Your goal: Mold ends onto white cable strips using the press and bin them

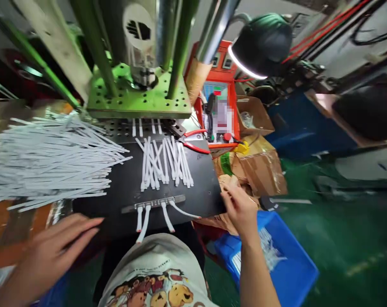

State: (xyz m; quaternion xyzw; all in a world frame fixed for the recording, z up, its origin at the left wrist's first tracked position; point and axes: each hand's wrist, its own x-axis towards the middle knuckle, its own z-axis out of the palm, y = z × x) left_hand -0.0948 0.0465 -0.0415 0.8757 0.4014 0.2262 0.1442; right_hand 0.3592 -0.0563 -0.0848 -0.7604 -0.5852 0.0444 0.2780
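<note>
The shirt [167, 273] of the person fills the bottom of the view, printed with cartoon figures. Just beyond it the left hand [52, 251] lies low at the near left corner of the black plate [123, 187], fingers stretched flat and close together, holding nothing. The right hand [241, 209] is at the plate's right edge, fingers bent and narrow. I cannot tell whether they pinch the edge or only touch it.

Between the hands, near the plate's front edge, lies a grey bar [153, 202] with four white leads [144, 221] hanging from it toward the person. Each is capped by a thicker white end, and the right-most one curves off sideways. Neither hand touches it. This looks like a pause between handling steps. Lifting the bar would call for gripping it at both ends so the leads hang free.

Further back a bunch of white pieces [164, 164] lies fanned out, with a large heap of strips [49, 162] to the left and red cutters [196, 140] to the right. Behind stand the green press [138, 100] and a lamp [260, 42]. A blue bin [286, 273] sits on the floor at right.
</note>
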